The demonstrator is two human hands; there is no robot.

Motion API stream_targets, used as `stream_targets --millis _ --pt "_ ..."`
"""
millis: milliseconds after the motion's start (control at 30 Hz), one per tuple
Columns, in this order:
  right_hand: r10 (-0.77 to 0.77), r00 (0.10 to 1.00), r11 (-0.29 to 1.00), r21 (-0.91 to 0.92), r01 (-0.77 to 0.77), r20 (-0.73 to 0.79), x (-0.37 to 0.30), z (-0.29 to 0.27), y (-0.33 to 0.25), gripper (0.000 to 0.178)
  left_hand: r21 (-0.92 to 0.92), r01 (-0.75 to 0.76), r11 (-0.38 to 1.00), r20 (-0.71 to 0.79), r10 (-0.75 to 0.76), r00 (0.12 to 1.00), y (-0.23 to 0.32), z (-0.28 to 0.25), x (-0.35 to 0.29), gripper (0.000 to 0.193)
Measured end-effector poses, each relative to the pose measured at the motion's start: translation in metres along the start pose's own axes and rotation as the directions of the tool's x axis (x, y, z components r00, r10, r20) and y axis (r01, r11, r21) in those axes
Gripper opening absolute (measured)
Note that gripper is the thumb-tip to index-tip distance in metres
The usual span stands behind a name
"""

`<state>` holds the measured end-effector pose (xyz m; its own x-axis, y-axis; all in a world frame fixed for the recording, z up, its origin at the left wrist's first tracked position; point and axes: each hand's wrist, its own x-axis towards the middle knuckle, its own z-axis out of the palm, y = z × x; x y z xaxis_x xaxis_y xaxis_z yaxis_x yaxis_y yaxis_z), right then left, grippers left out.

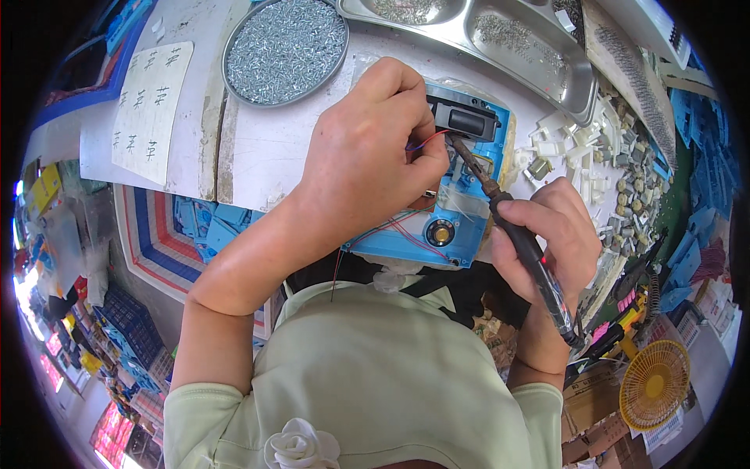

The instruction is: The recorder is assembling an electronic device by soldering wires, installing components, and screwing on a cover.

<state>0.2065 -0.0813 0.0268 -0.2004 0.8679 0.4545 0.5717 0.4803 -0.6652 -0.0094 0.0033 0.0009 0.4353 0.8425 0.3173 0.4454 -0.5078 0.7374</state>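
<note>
A blue plastic housing point(466, 248) lies on the worktable in front of me, its inside facing up. It holds a black rectangular module point(466, 122) at the far end and a small round speaker point(441, 233) at the near end. My left hand point(363, 144) reaches over the housing, thumb and finger pinched on thin red and blue wires point(432, 139). In my right hand point(556, 234) is a soldering iron point(525, 238), gripped by its black handle. Its tip meets the area beside the black module, close to the wire ends; exact contact is hard to tell.
A round tray point(228, 66) of small screws stands at the far left, beside a metal compartment tray point(461, 45) of tiny parts. White plastic pieces and small motors point(625, 191) are heaped on the right. A yellow fan point(655, 385) stands lower right; a striped bag point(148, 242) is lower left.
</note>
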Motion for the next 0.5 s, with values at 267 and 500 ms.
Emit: stream_targets --millis 267,500 --pt "-0.007 1.0 1.0 -0.016 0.006 -0.011 -0.0007 0.0 0.0008 0.033 0.068 -0.028 0.997 -0.038 0.031 0.999 0.0012 0.0037 -0.0017 0.015" --pt "-0.007 1.0 1.0 -0.024 0.006 -0.023 -0.0021 -0.0008 0.0021 0.034 0.092 -0.04 0.995 -0.061 0.046 0.997 0.0017 0.007 -0.0042 0.015"
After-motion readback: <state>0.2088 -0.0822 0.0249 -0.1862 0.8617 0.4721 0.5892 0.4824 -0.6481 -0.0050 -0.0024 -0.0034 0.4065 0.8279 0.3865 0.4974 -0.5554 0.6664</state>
